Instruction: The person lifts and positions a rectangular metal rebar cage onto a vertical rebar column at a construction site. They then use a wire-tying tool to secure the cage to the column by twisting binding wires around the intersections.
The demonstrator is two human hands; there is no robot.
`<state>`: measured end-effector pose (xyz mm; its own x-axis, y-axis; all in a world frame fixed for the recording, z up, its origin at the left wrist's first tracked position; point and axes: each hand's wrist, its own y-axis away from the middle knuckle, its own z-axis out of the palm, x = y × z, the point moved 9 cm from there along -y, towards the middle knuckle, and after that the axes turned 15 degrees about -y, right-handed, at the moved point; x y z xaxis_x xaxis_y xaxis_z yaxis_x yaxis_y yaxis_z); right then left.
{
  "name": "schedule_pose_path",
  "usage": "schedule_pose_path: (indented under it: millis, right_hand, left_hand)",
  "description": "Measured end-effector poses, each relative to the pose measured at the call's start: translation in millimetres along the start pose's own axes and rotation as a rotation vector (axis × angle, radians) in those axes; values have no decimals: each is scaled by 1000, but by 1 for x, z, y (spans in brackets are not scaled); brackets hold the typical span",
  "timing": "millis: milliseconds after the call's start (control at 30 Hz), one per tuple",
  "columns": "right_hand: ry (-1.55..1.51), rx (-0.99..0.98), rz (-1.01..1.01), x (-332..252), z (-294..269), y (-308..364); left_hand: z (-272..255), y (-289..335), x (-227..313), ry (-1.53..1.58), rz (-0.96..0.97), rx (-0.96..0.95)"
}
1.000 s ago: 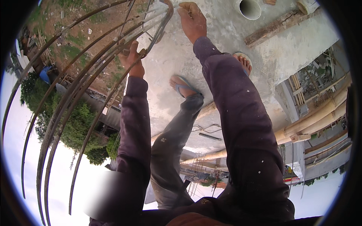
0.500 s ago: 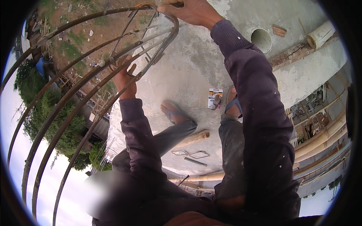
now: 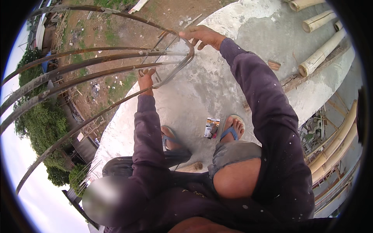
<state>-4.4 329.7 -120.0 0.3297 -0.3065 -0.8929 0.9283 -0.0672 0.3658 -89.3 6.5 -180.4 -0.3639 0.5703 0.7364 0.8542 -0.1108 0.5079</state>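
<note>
Long rusty steel rebars (image 3: 97,58) run in from the left, and their ends meet a stack of bent rebar stirrups (image 3: 188,56) at upper centre. My left hand (image 3: 146,80) is closed around the stirrup steel at the lower left of the stack, its fingers partly hidden. At the upper corner, my right hand (image 3: 206,37) reaches in from the right with its fingers apart. An extended fingertip touches or nearly touches the corner where the top bar meets the stirrups.
I squat on a concrete slab (image 3: 186,105) with a curved-looking edge; dirt ground lies far below on the left. A small printed box (image 3: 211,127) sits between my sandalled feet. Bamboo poles (image 3: 320,58) and a brick piece (image 3: 274,65) lie at the right.
The stirrup stack sits lower and further right in view, and the bars slope less steeply. My right hand has loosened from the top corner. My knees are bent more, and the view has shifted.
</note>
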Motion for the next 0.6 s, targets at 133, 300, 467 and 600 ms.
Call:
schedule_pose_path:
  millis: [133, 300, 467, 600]
  right_hand:
    - [-303, 122, 211, 33, 0, 7]
    - [-375, 112, 221, 50, -2, 0]
    - [-352, 142, 217, 58, -1, -9]
    - [-209, 278, 100, 49, -6, -11]
  left_hand:
    - [2, 12, 2, -1, -67, 29]
    - [8, 46, 14, 374, 90, 56]
    - [19, 109, -29, 474, -32, 429]
    - [59, 131, -35, 465, -27, 294]
